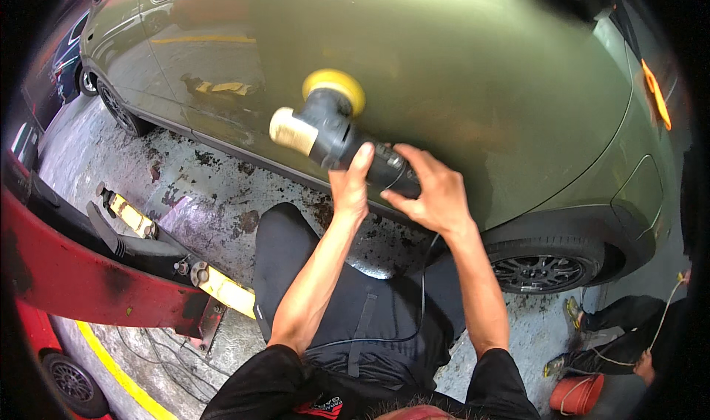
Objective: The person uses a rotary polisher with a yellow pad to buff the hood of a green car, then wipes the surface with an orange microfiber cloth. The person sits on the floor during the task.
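Observation:
Both my hands grip a black electric car polisher [346, 142] with a round yellow pad [342, 87] at its far end. My left hand [350, 187] supports the body from below, its thumb up along the side. Around the rear of the handle closes my right hand [435, 187]. The pad rests against or very near the door panel of an olive-green car [458, 72]; the exact contact cannot be told. A power cord [423, 290] runs from the tool down over my lap.
A red lift arm [96, 268] with yellow-sleeved pads [225, 290] lies at my left. The car's wheel [543, 268] is to the right. Beyond it another person's legs [621, 331] stand by a red bucket [577, 394]. Loose cables [166, 357] cross the worn floor [200, 176].

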The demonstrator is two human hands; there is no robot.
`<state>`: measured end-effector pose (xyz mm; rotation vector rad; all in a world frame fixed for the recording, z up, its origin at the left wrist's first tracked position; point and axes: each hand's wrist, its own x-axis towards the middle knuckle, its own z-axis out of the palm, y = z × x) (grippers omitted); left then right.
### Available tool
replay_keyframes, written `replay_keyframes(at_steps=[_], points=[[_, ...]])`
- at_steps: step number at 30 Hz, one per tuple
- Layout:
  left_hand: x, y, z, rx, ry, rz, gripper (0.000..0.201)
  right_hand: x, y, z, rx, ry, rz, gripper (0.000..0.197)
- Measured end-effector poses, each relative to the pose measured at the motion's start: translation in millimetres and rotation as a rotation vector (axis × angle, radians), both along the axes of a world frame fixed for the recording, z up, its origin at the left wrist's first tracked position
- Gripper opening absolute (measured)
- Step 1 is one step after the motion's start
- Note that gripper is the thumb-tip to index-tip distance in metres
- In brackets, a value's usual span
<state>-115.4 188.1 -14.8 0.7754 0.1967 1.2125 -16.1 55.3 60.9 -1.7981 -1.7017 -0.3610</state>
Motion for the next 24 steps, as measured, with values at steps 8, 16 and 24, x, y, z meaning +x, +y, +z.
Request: replay_keyframes(at_steps=[8,16,24], points=[[-3,-4,228,0.231,-0.12,0.008,0.039,-11,-4,177,0.194,0.09,-0.001,0.073],[8,-2,210,0.53,-0.042,0.024,0.042,-19,-21,142,0.231,0.291,-0.046,0.072],[14,-35,-15,0.072,0.02,-0.007,0.049,6,-37,20,-0.148,-0.148,-0.105,0.081]])
